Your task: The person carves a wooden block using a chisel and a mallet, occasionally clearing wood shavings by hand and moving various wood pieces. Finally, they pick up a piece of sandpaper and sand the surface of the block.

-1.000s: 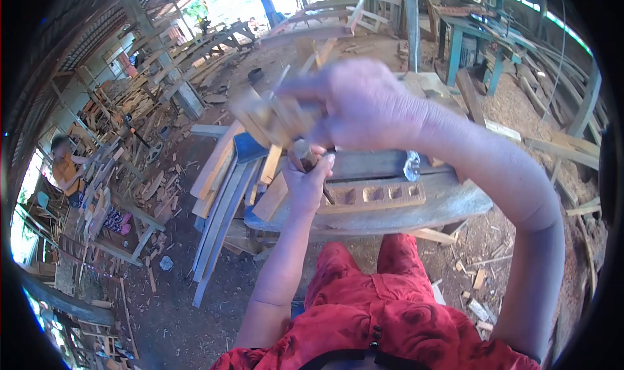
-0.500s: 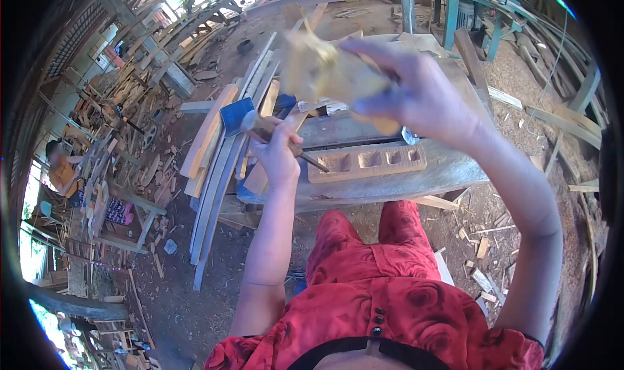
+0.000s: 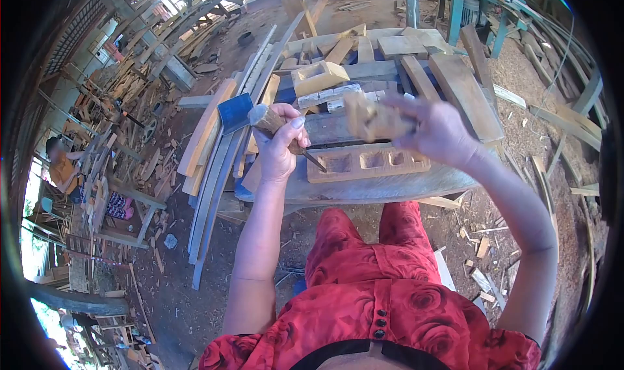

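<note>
My left hand point(image 3: 281, 144) is wrapped round the wooden handle of a chisel point(image 3: 265, 119), held at a slant. The chisel's metal tip rests in the leftmost hollow of a wooden block point(image 3: 364, 168), which has several rectangular hollows cut along its top. Above the block's right part, my right hand point(image 3: 441, 131) grips a wooden mallet point(image 3: 374, 118), blurred by motion. The mallet's head is to the right of the chisel handle, apart from it. The block lies near the front edge of the wooden workbench point(image 3: 351, 191).
A hollowed wooden piece point(image 3: 320, 77), a thick board point(image 3: 465, 97) and offcuts lie on the bench. Long planks point(image 3: 224, 181) and a blue box-like object point(image 3: 235, 113) are at the left. Another person point(image 3: 64, 168) sits far left. Wood scraps litter the ground.
The mallet has come down from high above the bench to near the block, uncovering the pieces behind. The left hand stays on the chisel, its tip still in the left hollow.
</note>
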{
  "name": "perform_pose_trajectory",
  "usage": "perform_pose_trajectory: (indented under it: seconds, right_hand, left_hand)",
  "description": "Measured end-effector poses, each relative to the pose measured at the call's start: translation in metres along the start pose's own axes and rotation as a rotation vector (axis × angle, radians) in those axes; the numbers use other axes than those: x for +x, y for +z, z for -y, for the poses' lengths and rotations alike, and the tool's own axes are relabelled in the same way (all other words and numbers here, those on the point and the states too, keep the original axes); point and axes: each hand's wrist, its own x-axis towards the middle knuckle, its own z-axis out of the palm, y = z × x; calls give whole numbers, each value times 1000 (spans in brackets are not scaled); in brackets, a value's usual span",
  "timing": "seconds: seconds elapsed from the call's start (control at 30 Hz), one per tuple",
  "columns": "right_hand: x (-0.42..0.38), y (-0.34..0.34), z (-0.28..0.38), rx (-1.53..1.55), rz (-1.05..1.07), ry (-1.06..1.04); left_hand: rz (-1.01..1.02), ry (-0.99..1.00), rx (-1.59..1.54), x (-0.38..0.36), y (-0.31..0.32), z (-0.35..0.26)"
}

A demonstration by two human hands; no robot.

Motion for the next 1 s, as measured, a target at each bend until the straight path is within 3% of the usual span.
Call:
perform_pose_trajectory:
  seconds: [0.17, 0.27, 0.3, 0.37, 0.4, 0.53, 0.6, 0.63, 0.7, 0.83, 0.87, 0.97, 1.0]
  right_hand:
    - [27, -46, 72, 418, -387, -408]
    - [42, -55, 100, 508, -363, -558]
    - [44, -50, 104, 507, -363, -558]
    - [47, -38, 108, -66, -300, -666]
    - [49, -41, 112, -146, -175, -616]
    - [62, -55, 134, -186, -242, -638]
    - [65, -49, 134, 171, -598, -792]
    - [61, -46, 132, 164, -595, -799]
    - [45, -37, 122, -240, -156, -584]
    - [36, -44, 99, 26, -199, -439]
    - [35, -33, 83, 215, -225, -390]
    - [13, 1, 38, 341, -326, -294]
    - [2, 14, 20, 263, -274, -224]
  left_hand:
    - [93, -67, 18, 3, 1, 1]
    - [136, -89, 52, 3, 4, 3]
    - [161, -91, 64, 4, 3, 4]
    - [191, -71, 68, 2, -7, 11]
    - [224, -49, 75, 2, -10, 13]
    - [109, -160, 20, 3, -4, 5]
    - [199, -122, 1, 3, -5, 4]
    - [198, -115, -3, 1, -6, 6]
    - [190, -73, 28, -5, -10, 8]
    - [214, -158, -7, -2, -11, -2]
    - [195, -124, 52, -4, -13, -4]
    - [126, -82, 172, -12, -15, -13]
    - [79, -82, 233, -15, -14, -15]
